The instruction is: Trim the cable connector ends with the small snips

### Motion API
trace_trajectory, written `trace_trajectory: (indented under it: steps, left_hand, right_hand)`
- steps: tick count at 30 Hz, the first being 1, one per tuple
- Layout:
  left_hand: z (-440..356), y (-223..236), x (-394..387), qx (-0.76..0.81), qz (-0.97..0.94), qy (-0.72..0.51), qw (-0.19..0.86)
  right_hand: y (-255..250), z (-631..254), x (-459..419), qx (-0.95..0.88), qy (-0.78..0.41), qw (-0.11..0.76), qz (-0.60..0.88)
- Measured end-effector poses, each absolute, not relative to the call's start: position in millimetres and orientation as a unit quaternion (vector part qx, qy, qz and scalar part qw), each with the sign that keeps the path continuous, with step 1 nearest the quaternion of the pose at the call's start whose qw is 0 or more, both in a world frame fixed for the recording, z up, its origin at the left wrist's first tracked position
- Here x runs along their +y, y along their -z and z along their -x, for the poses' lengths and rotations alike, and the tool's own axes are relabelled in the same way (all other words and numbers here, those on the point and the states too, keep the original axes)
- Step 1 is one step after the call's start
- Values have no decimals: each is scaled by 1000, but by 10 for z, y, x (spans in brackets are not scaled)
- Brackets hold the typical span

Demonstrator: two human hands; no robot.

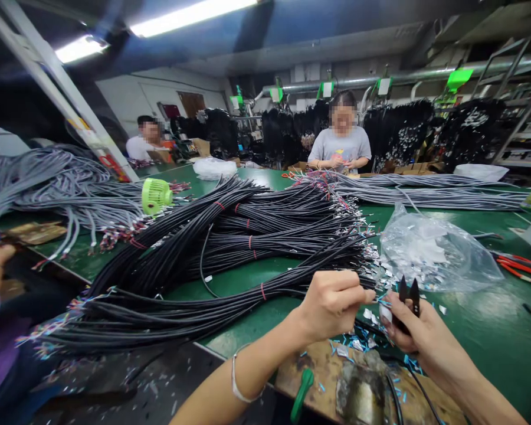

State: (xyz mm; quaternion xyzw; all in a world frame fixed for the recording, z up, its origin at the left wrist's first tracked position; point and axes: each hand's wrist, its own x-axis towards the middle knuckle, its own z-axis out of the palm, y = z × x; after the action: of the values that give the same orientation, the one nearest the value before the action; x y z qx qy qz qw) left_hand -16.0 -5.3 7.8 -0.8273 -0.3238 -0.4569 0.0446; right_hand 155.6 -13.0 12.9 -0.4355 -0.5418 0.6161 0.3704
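While the right hand's (422,336) grip was closed around dark cutters (415,292), blades upward, the left hand's (331,301) grip pinched a thin blue wire (383,303) between the two hands; black cables (230,304) lay bundled on the green surface (482,321), near a clear plastic bag (473,265).

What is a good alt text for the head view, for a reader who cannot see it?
A person's right hand holds dark cutters while the left hand, pinched shut, is beside it over a green table. Black cables in red-tied bundles cover much of the table, with a clear plastic bag nearby; another person is opposite.
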Motion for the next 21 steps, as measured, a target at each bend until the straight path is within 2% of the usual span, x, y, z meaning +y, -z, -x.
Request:
trace_trajectory:
  steps: [2, 5, 7, 9, 12, 16, 21]
  left_hand:
    - [169, -76, -50, -310, 836, 439, 108]
    - [129, -72, -73, -302, 840, 433, 121]
    - [78, -63, -102, -322, 833, 447, 63]
    - [28, -53, -127, -358, 810, 464, -16]
    - [-26, -39, -135, -391, 795, 458, -77]
    - [-50, -52, -141, -409, 765, 486, -107]
    - [-15, -134, -199, -395, 703, 585, -87]
  right_hand:
    - [-131, -1579, -104, -590, -576, 369, 429]
    - [-151, -1635, -69, -728, -389, 390, 410]
    - [-167, -1663, -72, -765, -281, 409, 411]
    - [-166, -1671, -93, -772, -215, 424, 422]
    - [-120, -1646, -138, -791, -130, 427, 418]
    - [-80, -1595, -215, -800, -86, 430, 409]
    - [-118, -1650, -226, -757, -117, 476, 433]
